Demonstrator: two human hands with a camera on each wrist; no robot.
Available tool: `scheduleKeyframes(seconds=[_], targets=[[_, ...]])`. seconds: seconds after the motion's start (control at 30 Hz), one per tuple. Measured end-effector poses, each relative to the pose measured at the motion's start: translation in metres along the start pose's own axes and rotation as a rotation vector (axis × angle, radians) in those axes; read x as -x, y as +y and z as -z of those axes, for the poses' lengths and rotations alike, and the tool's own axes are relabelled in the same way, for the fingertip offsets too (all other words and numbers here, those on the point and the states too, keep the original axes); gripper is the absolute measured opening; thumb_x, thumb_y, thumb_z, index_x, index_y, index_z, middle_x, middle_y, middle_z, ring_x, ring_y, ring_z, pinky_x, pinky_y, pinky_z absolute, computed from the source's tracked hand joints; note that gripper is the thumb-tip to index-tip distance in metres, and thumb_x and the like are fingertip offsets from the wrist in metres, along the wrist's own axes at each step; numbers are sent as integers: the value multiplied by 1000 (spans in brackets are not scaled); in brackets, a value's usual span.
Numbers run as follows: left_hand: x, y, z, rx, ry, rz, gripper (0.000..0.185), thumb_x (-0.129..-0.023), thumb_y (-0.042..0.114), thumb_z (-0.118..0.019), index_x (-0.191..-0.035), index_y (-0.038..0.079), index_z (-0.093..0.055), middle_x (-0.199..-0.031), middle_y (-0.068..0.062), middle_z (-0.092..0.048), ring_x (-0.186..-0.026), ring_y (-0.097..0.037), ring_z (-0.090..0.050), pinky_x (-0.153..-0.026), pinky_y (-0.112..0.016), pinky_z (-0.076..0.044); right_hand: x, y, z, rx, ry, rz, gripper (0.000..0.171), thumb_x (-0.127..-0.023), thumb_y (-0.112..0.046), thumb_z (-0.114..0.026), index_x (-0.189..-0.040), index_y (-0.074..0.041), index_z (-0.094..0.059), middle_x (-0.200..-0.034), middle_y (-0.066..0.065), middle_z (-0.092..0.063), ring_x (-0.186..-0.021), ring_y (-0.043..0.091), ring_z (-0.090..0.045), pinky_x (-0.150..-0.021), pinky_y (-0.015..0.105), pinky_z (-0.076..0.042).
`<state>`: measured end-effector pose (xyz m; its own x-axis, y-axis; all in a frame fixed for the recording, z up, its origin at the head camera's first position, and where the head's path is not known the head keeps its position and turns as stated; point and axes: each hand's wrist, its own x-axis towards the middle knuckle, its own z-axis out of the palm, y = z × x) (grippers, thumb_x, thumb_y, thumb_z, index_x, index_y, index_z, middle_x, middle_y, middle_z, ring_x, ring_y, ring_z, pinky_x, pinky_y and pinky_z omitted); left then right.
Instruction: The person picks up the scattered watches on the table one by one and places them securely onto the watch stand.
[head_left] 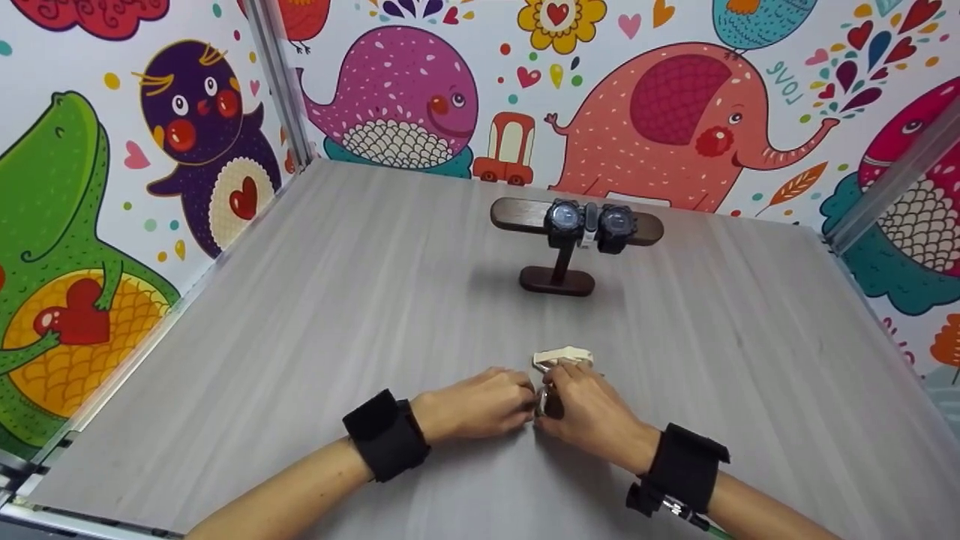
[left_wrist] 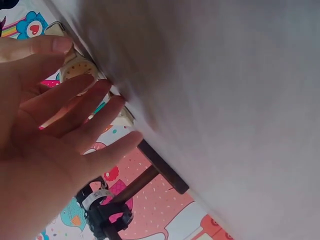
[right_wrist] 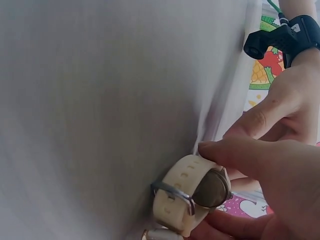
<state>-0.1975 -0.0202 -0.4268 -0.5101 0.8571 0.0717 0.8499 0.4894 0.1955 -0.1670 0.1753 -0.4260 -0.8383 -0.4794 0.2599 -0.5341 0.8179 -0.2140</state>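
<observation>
My right hand [head_left: 592, 409] pinches a wristwatch [right_wrist: 189, 192] with a cream strap and metal buckle, its thumb at the case edge. The strap is looped round and stands on edge close to the table. My left hand [head_left: 480, 403] is right beside this watch; in the left wrist view its fingers [left_wrist: 107, 112] are spread and fairly straight, partly covering the pale dial. Just beyond the right fingertips lies another cream strap [head_left: 564, 355], partly hidden by that hand.
Farther back stands a dark wooden T-shaped watch stand [head_left: 558, 281]. Two black watches [head_left: 566, 217] and a slimmer band [head_left: 590, 225] hang near the middle of its bar. Cartoon-printed walls [head_left: 510, 82] enclose the grey wood-grain table [head_left: 375, 300].
</observation>
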Motion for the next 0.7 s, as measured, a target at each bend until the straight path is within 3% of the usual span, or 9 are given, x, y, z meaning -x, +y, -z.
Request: scheduleKeyframes(seconds=[0.27,0.4,0.53,0.7], targets=[[0,-3,5,61,54,-24,18,-100,22,-61,-107,9,-71,-102,-5,-70,-93,-16,-68,-93,-32,-56,1,-1,2,-25,40,-59,41,-69,-20,-87,-101,-4,-66,-98,11,-69,-91,24,-65,-74,41,-58],[0,-4,12,195,60,37,26,-101,21,-59,-122,8,-67,-113,-7,-69,-102,-15,-67,-91,-26,-57,-1,1,8,-101,62,-75,41,-73,-16,-87,-105,-5,-66,-104,9,-69,-96,22,-66,-77,40,-59],[-1,-3,20,335,64,111,41,-103,22,-57,-141,7,-56,-130,-10,-65,-116,-19,-64,-98,-25,-55,-5,5,15,-205,87,-80,38,-76,-7,-83,-109,-3,-64,-104,10,-69,-95,23,-67,-78,36,-60],[-6,-1,24,433,132,126,43,-102,19,-58,-141,2,-54,-134,-12,-63,-124,-23,-61,-105,-30,-52,-11,9,24,-288,134,-80,29,-83,0,-76,-110,1,-65,-102,14,-72,-93,28,-73,-75,32,-63]])
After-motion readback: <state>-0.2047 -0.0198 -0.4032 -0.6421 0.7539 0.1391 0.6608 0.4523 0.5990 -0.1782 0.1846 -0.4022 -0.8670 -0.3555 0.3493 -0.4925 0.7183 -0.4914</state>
